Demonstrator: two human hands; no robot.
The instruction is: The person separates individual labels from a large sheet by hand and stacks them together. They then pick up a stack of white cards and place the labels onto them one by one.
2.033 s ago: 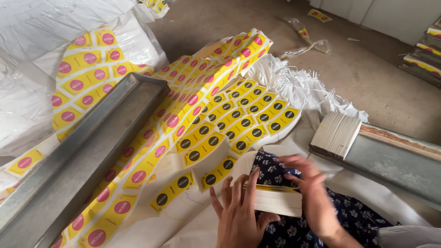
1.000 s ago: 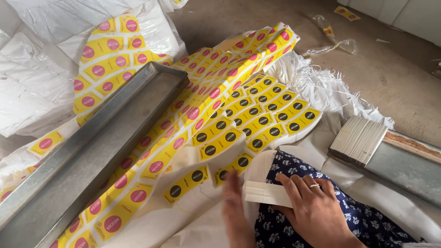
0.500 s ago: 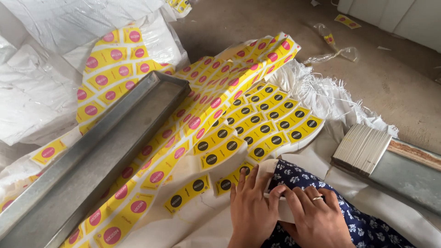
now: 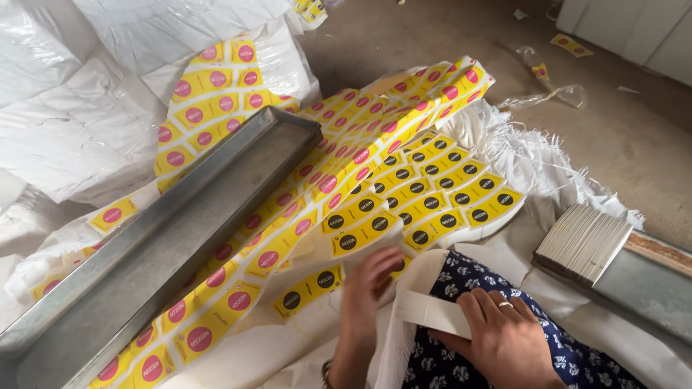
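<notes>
So there's a small flat stack of white cards (image 4: pixel 432 313) lying across a knee in blue floral cloth, long side running left to right, pinned under fingers at its right end. Just left, yellow labels with black dots (image 4: pixel 414 209) lie fanned in overlapping rows.

Dusty concrete floor (image 4: pixel 634 144), white woven sacking (image 4: pixel 519 155) spread over it, scattered wrapper scraps (image 4: pixel 571 45)

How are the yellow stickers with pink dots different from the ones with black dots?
The pink-dot stickers spread widely beside and under the metal tray; the black-dot stickers make a smaller patch nearer the left hand. Pink-dot ones lie in long strips; black-dot ones in short rows. Both are yellow with one round dot each.
</notes>
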